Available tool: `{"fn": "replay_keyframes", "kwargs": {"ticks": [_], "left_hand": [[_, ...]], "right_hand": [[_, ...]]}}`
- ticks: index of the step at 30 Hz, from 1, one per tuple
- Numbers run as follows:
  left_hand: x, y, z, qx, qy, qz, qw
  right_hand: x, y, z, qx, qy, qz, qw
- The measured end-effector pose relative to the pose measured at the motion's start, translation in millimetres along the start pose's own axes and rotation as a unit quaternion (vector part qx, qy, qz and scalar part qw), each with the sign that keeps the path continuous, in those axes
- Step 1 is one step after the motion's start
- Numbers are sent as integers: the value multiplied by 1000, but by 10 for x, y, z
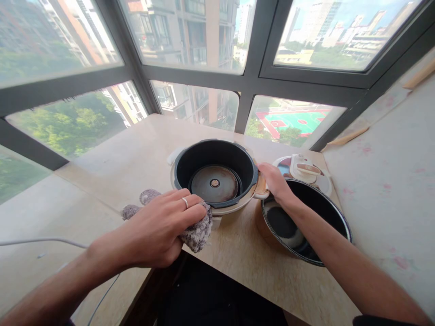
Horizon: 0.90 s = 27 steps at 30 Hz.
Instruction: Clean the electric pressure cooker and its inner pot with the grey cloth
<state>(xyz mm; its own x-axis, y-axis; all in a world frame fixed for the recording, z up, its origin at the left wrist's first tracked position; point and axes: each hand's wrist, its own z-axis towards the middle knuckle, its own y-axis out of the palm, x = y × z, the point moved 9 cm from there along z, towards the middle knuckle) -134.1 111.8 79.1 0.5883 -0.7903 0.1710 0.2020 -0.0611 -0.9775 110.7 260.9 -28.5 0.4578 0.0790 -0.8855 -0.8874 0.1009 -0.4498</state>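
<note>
A round electric cooker base (234, 209) with a black interior stands on the window ledge in front of me. A brownish heating plate (215, 183) shows at its bottom. My left hand (163, 224), with a ring on one finger, is closed around a grey fluffy cloth (200, 230) at the cooker's near left rim. Part of the cloth sticks out on the far side of that hand. My right hand (274, 181) grips the cooker's side handle (261, 194). Under my right forearm sits the black inner pot (307, 222), partly hidden by the arm.
Behind the inner pot lies a white lid (307, 171) with a handle, close to the flowered wall (387, 194). A white cord (44, 242) runs over the ledge (136, 154) at the left. Grey-framed windows (200, 78) close off the far side.
</note>
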Motion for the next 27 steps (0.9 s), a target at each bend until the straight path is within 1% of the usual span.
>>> {"fn": "replay_keyframes", "kwargs": {"ticks": [6, 10, 13, 16, 18, 20, 23, 25, 27], "left_hand": [[29, 145, 16, -14, -4, -4, 1000], [121, 225, 95, -29, 3, -7, 1000], [187, 238, 136, -32, -5, 2, 999], [236, 214, 139, -20, -31, 1, 999], [308, 246, 152, -17, -42, -13, 999], [459, 399, 200, -40, -26, -43, 998], [754, 763, 321, -106, 28, -86, 990], [850, 902, 417, -109, 34, -98, 989], [849, 921, 478, -83, 19, -108, 991]], "right_hand": [[-13, 10, -6, -6, -4, 2, 1000], [-10, 2, -12, 4, 6, 9, 1000], [-11, 2, -16, 8, 9, 18, 1000], [-10, 0, -13, 9, 9, 19, 1000], [-8, 3, -10, 9, 9, 14, 1000], [2, 1, -7, 11, 14, 15, 1000], [9, -7, -5, 15, 17, 23, 999], [-3, -1, -3, 8, 8, 14, 1000], [-11, 4, 0, 1, 1, 3, 1000]]}}
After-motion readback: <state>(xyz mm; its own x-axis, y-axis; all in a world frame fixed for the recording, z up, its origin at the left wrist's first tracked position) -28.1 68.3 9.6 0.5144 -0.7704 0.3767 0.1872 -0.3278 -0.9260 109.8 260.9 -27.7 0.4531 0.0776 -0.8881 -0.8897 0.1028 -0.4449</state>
